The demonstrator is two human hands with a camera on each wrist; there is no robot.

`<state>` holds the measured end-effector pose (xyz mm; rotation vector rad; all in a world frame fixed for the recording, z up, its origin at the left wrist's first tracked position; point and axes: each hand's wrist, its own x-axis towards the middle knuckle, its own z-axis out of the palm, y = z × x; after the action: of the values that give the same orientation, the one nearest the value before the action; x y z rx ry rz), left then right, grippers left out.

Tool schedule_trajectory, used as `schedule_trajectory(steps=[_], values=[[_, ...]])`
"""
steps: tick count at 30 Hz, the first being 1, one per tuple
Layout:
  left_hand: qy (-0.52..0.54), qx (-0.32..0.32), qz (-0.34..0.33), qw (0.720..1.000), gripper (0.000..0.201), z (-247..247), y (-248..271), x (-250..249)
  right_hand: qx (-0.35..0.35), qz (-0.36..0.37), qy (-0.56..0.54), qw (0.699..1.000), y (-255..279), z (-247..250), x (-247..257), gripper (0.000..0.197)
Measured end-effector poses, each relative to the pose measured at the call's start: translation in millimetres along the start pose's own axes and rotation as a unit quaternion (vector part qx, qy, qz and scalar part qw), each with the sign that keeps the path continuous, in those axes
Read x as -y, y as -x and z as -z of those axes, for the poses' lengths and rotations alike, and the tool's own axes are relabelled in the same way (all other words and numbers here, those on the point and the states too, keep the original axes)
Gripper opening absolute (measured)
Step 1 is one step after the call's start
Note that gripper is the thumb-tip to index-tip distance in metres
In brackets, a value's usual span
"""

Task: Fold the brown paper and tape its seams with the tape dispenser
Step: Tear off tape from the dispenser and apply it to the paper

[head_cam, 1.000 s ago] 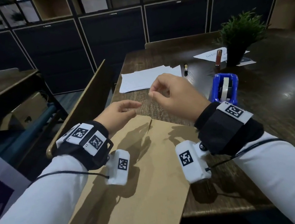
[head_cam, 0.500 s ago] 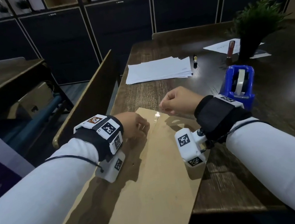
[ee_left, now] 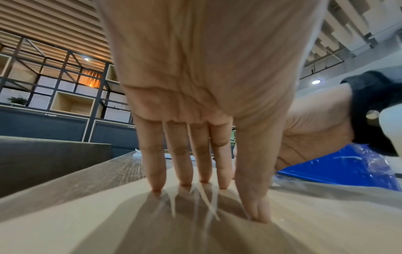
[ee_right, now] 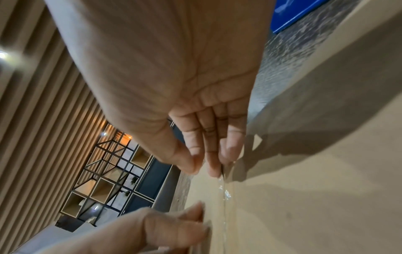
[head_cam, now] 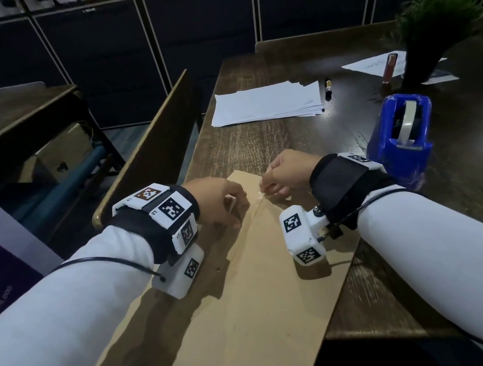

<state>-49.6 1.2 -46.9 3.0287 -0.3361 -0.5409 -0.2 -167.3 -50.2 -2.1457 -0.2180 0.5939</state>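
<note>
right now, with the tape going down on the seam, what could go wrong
1. The clear tape strip at the right hand already glints unevenly, so it may wrinkle or land off the seam.
2. The left hand only presses fingertips on the folded brown paper; the flap might shift.
3. The right forearm lies near the blue tape dispenser and could nudge it.

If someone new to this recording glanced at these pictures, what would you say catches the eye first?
Most likely the two hands meeting at the far end of the folded brown paper: the left hand presses its fingertips on the sheet while the right hand works a shiny strip of clear tape along the seam. Next comes the bright blue tape dispenser, standing on the dark table just right of the right wrist.
</note>
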Motion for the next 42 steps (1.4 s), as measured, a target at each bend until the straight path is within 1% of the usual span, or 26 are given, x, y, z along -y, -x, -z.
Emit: schedule_trajectory(steps=[2,6,8,11,13,15,20,26,30,33,42], values=[[0.011,-0.001,0.003,1.000,0.043,-0.7,1.6,0.0,0.008,-0.001,0.002,1.000,-2.4,-0.5,-0.2,0.011],[0.018,-0.006,0.007,1.000,0.033,-1.1,3.3,-1.2,0.006,0.004,-0.002,1.000,-4.7,-1.3,-0.5,0.007],[0.037,-0.008,0.007,0.999,0.033,-1.2,4.7,-1.1,0.007,0.002,-0.007,1.000,-5.7,-1.9,-1.0,0.007],[0.057,-0.010,0.005,0.998,0.040,-1.5,6.6,-1.2,0.010,-0.002,-0.017,1.000,-7.0,-2.8,-1.3,0.006],[0.059,-0.009,0.003,0.998,0.045,-2.1,7.4,-1.4,0.006,0.001,-0.013,1.000,-7.8,-3.2,-1.7,0.009],[0.052,-0.007,0.001,0.999,0.046,-2.6,7.7,-1.3,0.004,0.002,-0.012,1.000,-8.3,-3.8,-2.2,0.010],[0.057,-0.003,-0.005,0.998,0.050,-3.5,8.1,-0.3,-0.012,0.010,0.019,1.000,-9.6,-4.6,-3.4,0.005],[0.055,0.011,-0.022,0.998,0.057,-1.6,12.0,1.0,-0.025,0.019,0.045,0.998,-7.6,-5.3,-3.7,0.007],[0.031,0.018,-0.036,0.999,0.064,-2.2,12.3,1.0,-0.031,0.023,0.056,0.998,-7.5,-5.3,-4.1,0.008],[0.008,0.021,-0.045,0.999,0.063,-1.9,12.3,0.9,-0.034,0.028,0.060,0.997,-7.9,-6.1,-4.7,0.008],[-0.044,0.001,-0.078,0.996,0.066,-6.3,14.6,-5.1,-0.059,0.041,0.096,0.993,-8.2,-8.0,-8.3,0.010]])
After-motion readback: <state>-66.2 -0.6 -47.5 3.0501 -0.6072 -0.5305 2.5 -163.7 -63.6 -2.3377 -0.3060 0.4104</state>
